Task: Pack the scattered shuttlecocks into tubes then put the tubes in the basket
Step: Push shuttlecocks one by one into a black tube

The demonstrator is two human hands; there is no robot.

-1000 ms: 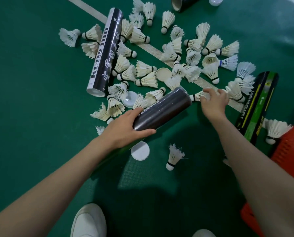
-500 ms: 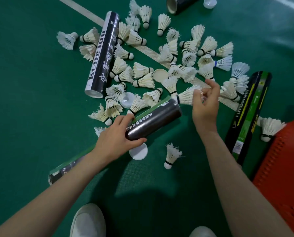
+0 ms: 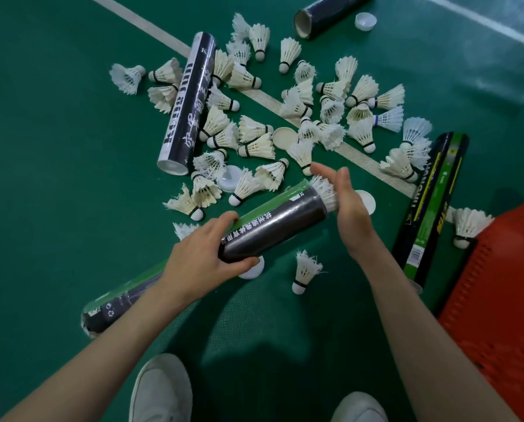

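Note:
My left hand (image 3: 200, 269) grips a long black and green tube (image 3: 279, 220) around its middle, holding it slanted above the green floor. A white shuttlecock (image 3: 323, 190) sticks feathers-out from the tube's upper mouth. My right hand (image 3: 349, 208) is flat, its straight fingers and palm pressed against those feathers. Several loose shuttlecocks (image 3: 254, 141) lie scattered beyond the tube, and one more shuttlecock (image 3: 305, 271) stands alone just below it. The red basket (image 3: 498, 284) is at the right edge.
A black lettered tube (image 3: 187, 102) lies at the upper left, a black-green tube (image 3: 431, 202) beside the basket, and an open dark tube (image 3: 327, 13) at the top. White lids (image 3: 285, 137) lie among the shuttlecocks. My white shoes (image 3: 163, 391) are at the bottom.
My right hand picked a shuttlecock from the pile, brought it to the tube's mouth and now presses it in with a flat palm. My left hand kept its hold on the tube.

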